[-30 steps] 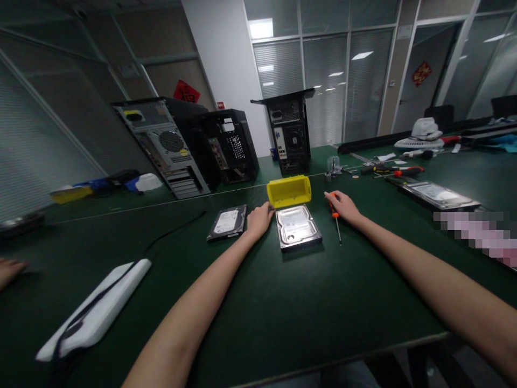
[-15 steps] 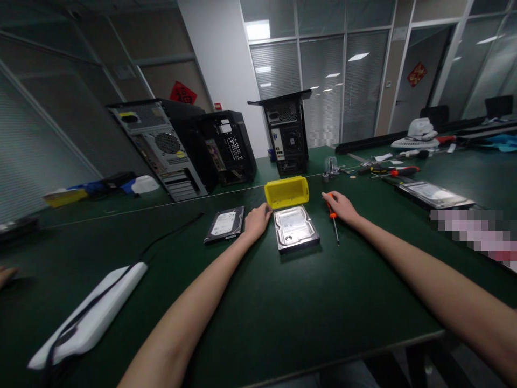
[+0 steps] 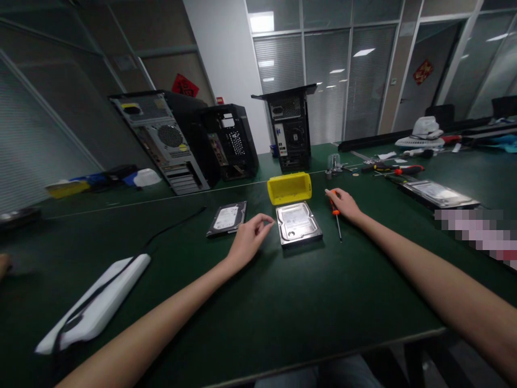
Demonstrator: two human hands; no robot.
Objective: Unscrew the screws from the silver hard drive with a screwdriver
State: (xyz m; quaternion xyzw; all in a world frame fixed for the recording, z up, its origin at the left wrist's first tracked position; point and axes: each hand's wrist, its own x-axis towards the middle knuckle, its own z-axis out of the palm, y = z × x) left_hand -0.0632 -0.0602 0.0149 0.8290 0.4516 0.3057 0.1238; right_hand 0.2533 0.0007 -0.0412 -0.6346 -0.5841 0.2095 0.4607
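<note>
The left forearm and right forearm were bare along their whole visible length, slim and smooth. The left hand and right hand were bare as well. Below the near edge of the table, a blurred strip of grey-blue cloth showed at the lap.

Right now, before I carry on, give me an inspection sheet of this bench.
Surface: dark green table.
Job's things: silver bare hard drive lying flat, just before a yellow plastic box; orange-handled screwdriver to its right.
Clutter: black hard drive with white label to its left; white flat device; another drive and hand tools far right.
Grips: left hand raised beside the silver drive, fingertips pinched, contents too small to tell; right hand on the screwdriver handle, grip unclear.
Cables: black cable across the white device and table.
Surroundings: three computer towers, glass partitions; another person's hand at left edge.
</note>
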